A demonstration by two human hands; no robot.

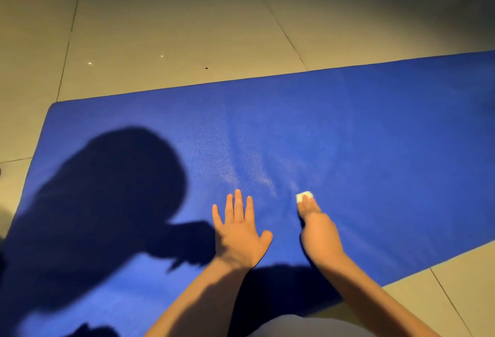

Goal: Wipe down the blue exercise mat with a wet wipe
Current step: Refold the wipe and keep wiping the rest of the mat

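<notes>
2 bare forearms [192, 302] end in the left hand [241, 237] and right hand [318, 232]; pale grey clothing [300, 327] shows at the lower edge.

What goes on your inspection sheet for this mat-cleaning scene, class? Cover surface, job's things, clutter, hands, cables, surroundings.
Surface: pale tiled floor, grout lines visible.
Job's things: blue mat lies flat on floor; folded white wipe on it.
Clutter: small dark speck on a tile.
Hands: left hand flat on mat, fingers spread; right hand presses wipe with straight fingers.
Cables: nothing seen.
Surroundings: person's shadow falls across mat's left part.
</notes>
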